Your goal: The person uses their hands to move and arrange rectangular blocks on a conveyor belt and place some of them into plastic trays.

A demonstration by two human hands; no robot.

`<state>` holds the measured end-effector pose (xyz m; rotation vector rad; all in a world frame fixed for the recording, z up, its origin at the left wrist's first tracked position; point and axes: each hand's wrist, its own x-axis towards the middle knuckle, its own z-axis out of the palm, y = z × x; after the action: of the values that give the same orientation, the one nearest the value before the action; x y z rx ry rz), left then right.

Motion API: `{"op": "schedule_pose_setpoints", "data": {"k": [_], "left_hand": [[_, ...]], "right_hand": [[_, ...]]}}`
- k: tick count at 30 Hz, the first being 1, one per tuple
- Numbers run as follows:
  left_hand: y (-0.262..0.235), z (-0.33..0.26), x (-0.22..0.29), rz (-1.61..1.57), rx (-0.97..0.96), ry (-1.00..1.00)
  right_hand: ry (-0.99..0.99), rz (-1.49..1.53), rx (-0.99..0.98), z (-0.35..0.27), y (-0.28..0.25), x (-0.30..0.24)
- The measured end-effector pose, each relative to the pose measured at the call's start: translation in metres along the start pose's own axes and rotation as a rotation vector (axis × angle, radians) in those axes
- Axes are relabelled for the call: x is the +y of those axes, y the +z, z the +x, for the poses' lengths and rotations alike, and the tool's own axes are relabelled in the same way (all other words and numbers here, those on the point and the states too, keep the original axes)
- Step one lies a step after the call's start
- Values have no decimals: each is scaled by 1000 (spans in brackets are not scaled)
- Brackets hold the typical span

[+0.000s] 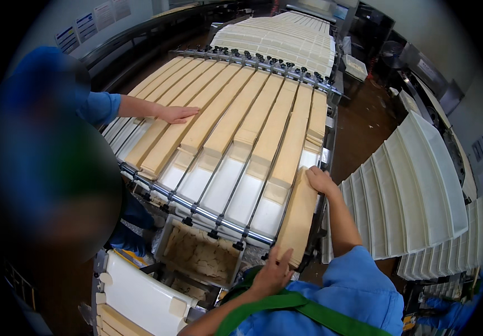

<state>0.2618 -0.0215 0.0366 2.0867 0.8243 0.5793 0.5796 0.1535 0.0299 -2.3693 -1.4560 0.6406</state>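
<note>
A long pale-yellow slab (pixel 296 218) lies in the rightmost lane of the conveyor (pixel 230 176), its near end toward me. My left hand (pixel 274 274) is closed against that near end. Farther up, my right hand (pixel 321 180) curls over the slab's right edge near its far end. Just left of it runs another long slab (pixel 287 148) in the neighbouring lane. A shorter slab (pixel 315 120) sits beyond my right hand.
Thin metal rods divide the conveyor lengthwise. At left, a co-worker's hand (pixel 179 114) rests on a slab. Below the front bar stands a bin (pixel 168 238) of pale scraps. White stacked trays (pixel 404 190) rise at right; a white curved surface (pixel 140 285) lies at lower left.
</note>
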Motion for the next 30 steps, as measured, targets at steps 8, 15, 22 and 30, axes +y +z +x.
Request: {"op": "schedule_pose_setpoints", "data": {"k": [8,15,22,30], "left_hand": [[19,69,-12,-93,-54,-15],[42,112,-39,-203,-71,-42],[47,153,-43,-104,39,83],[36,159,-31,-189,-28,-96]], "right_hand": [[43,-277,-34,92,-20,6],[62,-199,89,119,-23,13],[7,-400,205,124,-28,11],[32,-302,170,161,-26,11]]}}
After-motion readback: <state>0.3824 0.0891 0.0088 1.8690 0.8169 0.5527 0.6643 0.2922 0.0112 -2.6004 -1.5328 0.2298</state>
